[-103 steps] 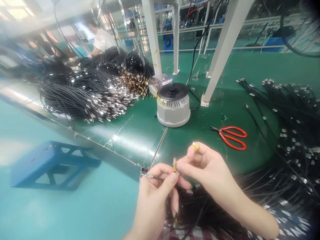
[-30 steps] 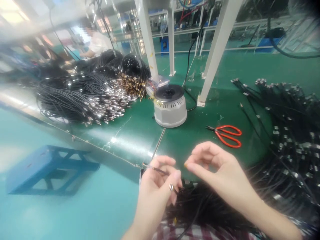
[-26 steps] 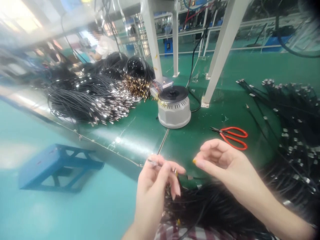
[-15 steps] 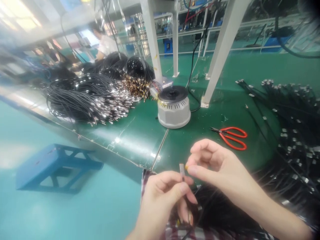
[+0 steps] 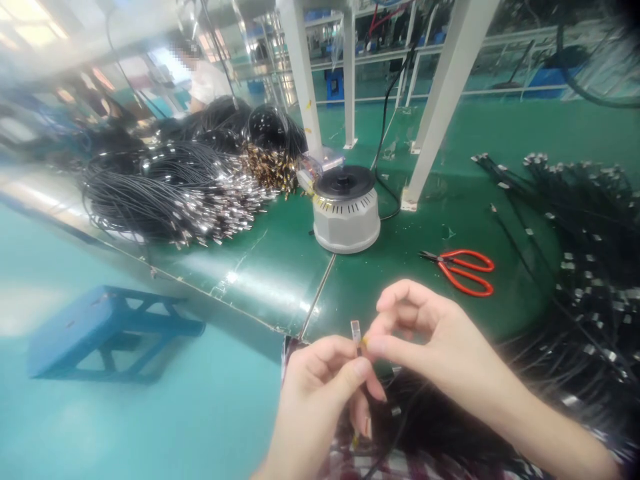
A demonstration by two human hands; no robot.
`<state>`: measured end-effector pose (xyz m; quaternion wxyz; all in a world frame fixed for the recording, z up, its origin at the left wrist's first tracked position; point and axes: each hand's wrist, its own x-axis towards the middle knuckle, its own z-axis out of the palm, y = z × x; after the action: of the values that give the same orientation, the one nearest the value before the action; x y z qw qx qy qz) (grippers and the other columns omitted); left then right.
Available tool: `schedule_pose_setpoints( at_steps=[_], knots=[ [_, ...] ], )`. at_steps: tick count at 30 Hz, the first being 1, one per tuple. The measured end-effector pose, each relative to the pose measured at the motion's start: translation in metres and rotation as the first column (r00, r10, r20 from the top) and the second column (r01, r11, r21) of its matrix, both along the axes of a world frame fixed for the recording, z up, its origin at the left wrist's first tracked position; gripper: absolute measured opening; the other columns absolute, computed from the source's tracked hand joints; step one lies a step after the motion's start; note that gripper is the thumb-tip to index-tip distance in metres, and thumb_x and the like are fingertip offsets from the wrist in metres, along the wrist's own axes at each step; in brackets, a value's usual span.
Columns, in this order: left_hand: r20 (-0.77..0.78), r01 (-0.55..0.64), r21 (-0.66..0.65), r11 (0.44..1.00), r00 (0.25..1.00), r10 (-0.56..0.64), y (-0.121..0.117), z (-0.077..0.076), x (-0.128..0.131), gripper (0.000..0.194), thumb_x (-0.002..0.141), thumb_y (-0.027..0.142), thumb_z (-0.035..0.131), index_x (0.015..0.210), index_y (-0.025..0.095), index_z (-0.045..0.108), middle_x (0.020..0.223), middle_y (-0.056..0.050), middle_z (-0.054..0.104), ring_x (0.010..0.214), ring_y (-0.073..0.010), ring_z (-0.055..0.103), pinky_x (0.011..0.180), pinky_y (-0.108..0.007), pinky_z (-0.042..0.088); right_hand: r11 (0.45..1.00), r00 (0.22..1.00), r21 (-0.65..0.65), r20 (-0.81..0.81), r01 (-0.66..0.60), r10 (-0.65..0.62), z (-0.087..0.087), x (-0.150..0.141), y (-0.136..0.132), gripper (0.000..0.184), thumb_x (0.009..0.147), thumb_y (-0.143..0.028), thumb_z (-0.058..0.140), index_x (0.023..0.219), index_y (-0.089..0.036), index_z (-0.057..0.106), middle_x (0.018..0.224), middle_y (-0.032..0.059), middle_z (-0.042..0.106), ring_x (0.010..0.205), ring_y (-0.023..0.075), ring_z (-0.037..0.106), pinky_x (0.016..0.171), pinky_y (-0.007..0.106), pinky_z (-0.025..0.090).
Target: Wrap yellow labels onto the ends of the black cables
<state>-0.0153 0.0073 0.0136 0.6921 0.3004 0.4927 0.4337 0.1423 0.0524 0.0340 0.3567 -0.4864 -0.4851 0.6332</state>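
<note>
My left hand pinches a thin black cable just below its small metal end, which points upward. My right hand is closed in a pinch beside that tip, thumb and forefinger touching a tiny yellowish piece at the cable end. Both hands hover over the near edge of the green table. A bundle of black cables lies across my lap under the hands.
Red-handled scissors lie right of centre. A round grey machine with a black top stands behind. Heaps of black cables with metal ends fill the left, more cables the right. A blue stool stands on the floor. Another person sits far back.
My left hand turned the cable end from pointing left to pointing up, and my right hand closed in on its tip. The view shifted slightly.
</note>
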Motion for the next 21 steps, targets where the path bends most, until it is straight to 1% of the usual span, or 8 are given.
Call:
schedule_pose_setpoints(
  at_steps=[8, 13, 21],
  knots=[
    [-0.027, 0.018, -0.006, 1.0, 0.999, -0.018, 0.001, -0.0002, 0.0005, 0.018, 0.078, 0.028, 0.072, 0.07, 0.014, 0.063, 0.055, -0.002, 0.067, 0.033, -0.0065, 0.051, 0.035, -0.015, 0.037, 0.999, 0.996, 0.053, 0.086, -0.009, 0.004, 0.0051, 0.0008, -0.0007, 0.027, 0.072, -0.012, 0.072, 0.083, -0.023, 0.05, 0.066, -0.0071, 0.07, 0.068, 0.0151, 0.065, 0.071, 0.031, 0.042],
    [-0.022, 0.021, -0.012, 1.0, 1.0, -0.022, 0.0004, -0.0009, 0.0004, 0.02, 0.077, 0.03, 0.073, 0.07, 0.014, 0.064, 0.056, -0.002, 0.068, 0.033, -0.0061, 0.052, 0.034, -0.015, 0.038, 0.996, 0.995, 0.083, 0.104, -0.02, 0.011, 0.0048, 0.0004, 0.0002, 0.026, 0.072, -0.012, 0.071, 0.083, -0.023, 0.05, 0.064, -0.0077, 0.069, 0.068, 0.015, 0.066, 0.07, 0.031, 0.042],
    [-0.026, 0.024, -0.001, 1.0, 0.999, -0.024, -0.0004, -0.0019, -0.0006, 0.018, 0.078, 0.028, 0.072, 0.071, 0.014, 0.064, 0.057, -0.002, 0.068, 0.034, -0.0065, 0.052, 0.035, -0.015, 0.038, 0.995, 0.993, 0.099, 0.116, -0.01, -0.002, 0.0048, 0.0008, 0.0002, 0.025, 0.072, -0.013, 0.07, 0.083, -0.024, 0.05, 0.062, -0.0075, 0.069, 0.067, 0.0153, 0.065, 0.07, 0.031, 0.043]
  ],
)
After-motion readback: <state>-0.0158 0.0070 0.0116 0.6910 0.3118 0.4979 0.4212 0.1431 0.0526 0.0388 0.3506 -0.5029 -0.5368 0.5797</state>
